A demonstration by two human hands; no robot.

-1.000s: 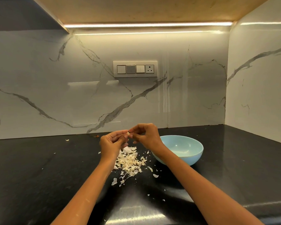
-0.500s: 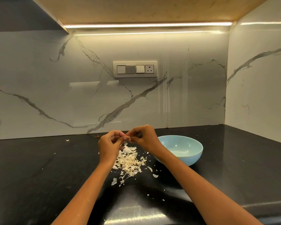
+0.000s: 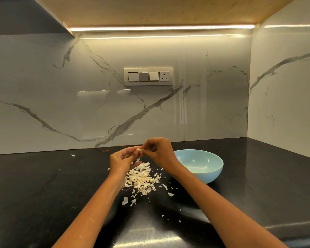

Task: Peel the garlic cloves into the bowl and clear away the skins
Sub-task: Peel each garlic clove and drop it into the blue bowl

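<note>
1. Head view: the left hand [image 3: 123, 158] pinches a garlic clove [image 3: 139, 150] at the fingertips, raised above the worktop [image 3: 43, 185] so the peel drops clear.
2. The right hand [image 3: 159, 151] pinches the clove's other end, probably picking at its skin.
3. The heap of skins [image 3: 140, 178] lies directly beneath the hands.
4. The blue bowl [image 3: 211, 174] sits just right of the heap, handy for dropping peeled cloves in.

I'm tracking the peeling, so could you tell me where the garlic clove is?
In the head view, the garlic clove is pinched between both hands above the skins, left of the blue bowl.
</note>
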